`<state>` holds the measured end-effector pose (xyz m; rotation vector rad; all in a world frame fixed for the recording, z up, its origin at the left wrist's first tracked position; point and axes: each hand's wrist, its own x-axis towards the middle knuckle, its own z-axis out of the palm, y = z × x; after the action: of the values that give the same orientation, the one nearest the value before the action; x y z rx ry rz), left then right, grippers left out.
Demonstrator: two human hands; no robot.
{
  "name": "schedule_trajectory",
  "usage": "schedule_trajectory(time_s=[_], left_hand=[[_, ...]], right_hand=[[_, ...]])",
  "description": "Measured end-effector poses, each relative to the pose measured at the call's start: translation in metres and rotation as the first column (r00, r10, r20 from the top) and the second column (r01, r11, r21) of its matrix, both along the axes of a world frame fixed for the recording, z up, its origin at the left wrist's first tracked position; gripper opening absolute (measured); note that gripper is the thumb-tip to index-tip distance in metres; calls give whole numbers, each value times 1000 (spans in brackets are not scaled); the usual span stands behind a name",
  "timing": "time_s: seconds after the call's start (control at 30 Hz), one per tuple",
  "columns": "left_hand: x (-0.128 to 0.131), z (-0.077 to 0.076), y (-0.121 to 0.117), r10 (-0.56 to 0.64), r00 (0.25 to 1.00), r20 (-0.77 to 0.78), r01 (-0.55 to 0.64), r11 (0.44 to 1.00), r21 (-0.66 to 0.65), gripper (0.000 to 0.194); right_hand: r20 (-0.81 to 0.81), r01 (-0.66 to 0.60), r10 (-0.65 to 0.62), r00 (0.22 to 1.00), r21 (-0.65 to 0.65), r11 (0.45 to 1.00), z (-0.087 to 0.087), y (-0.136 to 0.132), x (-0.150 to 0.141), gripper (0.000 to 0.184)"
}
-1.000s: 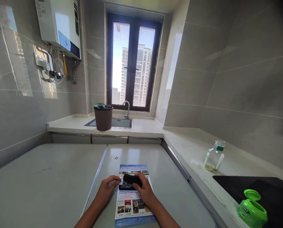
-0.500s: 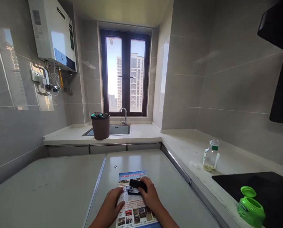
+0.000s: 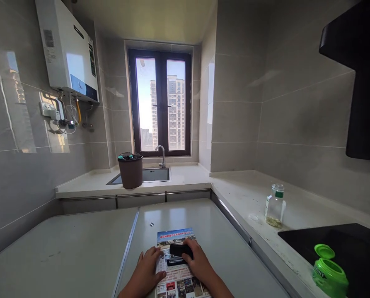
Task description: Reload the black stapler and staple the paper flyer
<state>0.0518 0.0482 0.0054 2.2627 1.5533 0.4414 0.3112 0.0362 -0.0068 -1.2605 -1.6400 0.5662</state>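
Note:
A black stapler [image 3: 178, 250] sits over a printed colour leaflet [image 3: 179, 274] on the tabletop. My right hand [image 3: 201, 261] is closed around its right end, thumb and fingers on opposite sides. A gap shows between the stapler's upper arm and its metal base at the left. My left hand [image 3: 146, 268] rests along the leaflet's left edge, fingers stretched and thumb apart, fingertips close to the stapler's front end. Part of the leaflet is hidden under my hands. Small silvery pieces [image 3: 151, 224], perhaps staples, lie on the table beyond.
The pale table [image 3: 79, 248] has a metal seam [image 3: 127, 252] left of the leaflet. A brown bin [image 3: 131, 173] stands before the sink [image 3: 156, 175]. To the right, the counter [image 3: 234, 190] holds a glass jar [image 3: 274, 209], an open green tub [image 3: 329, 275] and a black hob [image 3: 343, 240].
The view has tilted up a little, so the scene sits lower. My right hand still grips the stapler over the leaflet, and my left hand stays at the leaflet's left edge.

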Motion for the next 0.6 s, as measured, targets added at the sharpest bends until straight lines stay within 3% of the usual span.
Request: schedule_trajectory(time_s=[0.17, 0.37, 0.6], left_hand=[[4, 11, -2, -26, 1000, -15, 27, 997, 74, 61], [-5, -12, -1, -88, 990, 114, 70, 986, 154, 50], [-9, -32, 11, -72, 981, 183, 39, 983, 180, 53]], right_hand=[[6, -20, 20, 1000, -8, 1000, -4, 4, 8, 46], [-16, 44, -43, 999, 51, 998, -25, 10, 10, 51], [22, 15, -19, 1000, 141, 990, -12, 2, 5, 51]])
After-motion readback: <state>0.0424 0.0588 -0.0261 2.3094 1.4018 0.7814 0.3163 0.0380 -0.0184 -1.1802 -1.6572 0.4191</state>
